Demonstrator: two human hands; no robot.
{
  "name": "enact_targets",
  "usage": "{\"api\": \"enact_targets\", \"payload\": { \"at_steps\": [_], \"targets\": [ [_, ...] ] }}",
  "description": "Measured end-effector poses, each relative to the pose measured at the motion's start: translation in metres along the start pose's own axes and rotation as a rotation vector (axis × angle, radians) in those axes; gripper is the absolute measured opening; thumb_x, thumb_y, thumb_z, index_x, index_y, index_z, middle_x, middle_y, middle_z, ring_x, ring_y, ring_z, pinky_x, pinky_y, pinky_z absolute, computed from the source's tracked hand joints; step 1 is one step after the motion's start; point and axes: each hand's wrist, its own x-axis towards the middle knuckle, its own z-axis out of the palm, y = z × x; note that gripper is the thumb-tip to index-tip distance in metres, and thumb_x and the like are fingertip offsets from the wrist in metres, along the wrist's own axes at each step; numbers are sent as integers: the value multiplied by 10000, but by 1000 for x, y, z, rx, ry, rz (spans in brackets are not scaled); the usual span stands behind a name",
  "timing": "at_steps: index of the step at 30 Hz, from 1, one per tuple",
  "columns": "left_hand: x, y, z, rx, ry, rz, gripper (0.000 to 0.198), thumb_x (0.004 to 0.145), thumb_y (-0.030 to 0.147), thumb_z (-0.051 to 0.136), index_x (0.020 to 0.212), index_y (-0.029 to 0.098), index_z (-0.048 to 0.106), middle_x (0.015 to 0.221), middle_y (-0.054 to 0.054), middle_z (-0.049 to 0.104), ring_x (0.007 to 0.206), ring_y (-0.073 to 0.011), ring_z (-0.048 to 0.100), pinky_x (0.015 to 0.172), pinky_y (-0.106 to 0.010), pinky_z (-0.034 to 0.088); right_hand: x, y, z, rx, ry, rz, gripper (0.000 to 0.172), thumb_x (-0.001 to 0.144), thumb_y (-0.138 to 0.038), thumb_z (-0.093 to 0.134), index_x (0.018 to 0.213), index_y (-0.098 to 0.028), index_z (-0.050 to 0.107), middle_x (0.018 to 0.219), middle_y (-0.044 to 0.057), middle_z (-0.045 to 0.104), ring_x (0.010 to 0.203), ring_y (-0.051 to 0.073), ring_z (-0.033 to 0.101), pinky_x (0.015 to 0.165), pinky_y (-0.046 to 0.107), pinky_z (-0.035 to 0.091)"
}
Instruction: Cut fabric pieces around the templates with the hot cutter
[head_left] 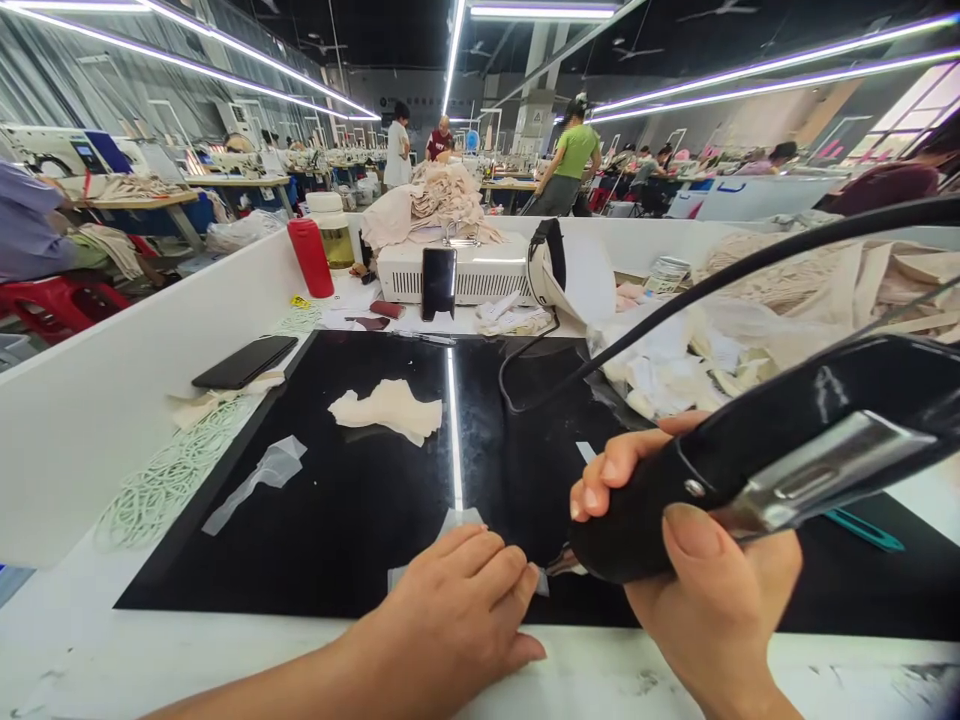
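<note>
My right hand (697, 580) is closed round a black hand tool (795, 450) with a metal lever and a black cable (735, 275). Its metal tip (561, 563) points down at a small clear film piece (459, 522) on the black mat (345, 500). My left hand (454, 610) lies flat on that film piece, fingers together, fingertips right next to the tool's tip. A beige fabric piece (390, 408) lies farther back on the mat.
A clear strip (259, 480), white rings (161, 485) and a black phone (245, 361) lie at the left. A red bottle (311, 257), white box (469, 270) and fabric heaps (757, 320) stand behind. A teal tool (862, 528) lies right. Other people work at distant tables.
</note>
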Motion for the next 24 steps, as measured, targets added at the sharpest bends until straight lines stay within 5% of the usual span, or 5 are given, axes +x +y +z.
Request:
{"api": "enact_targets", "payload": {
  "at_steps": [13, 24],
  "targets": [
    [-2, 0, -4, 19, 108, 35, 393, 1037, 455, 527, 1237, 132, 629, 1127, -43, 673, 1076, -177, 612, 1149, -374, 393, 1, 3, -1, -15, -7, 3, 337, 885, -385, 758, 1158, -300, 579, 868, -18, 616, 647, 168, 617, 592, 350, 547],
    [-2, -1, 1, -37, 45, 18, 413, 1032, 469, 528, 1254, 131, 611, 1086, -42, 661, 1038, -181, 617, 1165, -384, 363, 1, 2, 0, -12, -3, -5, 347, 880, -391, 762, 1158, -293, 578, 865, -17, 615, 644, 166, 612, 592, 345, 548]
  ]
}}
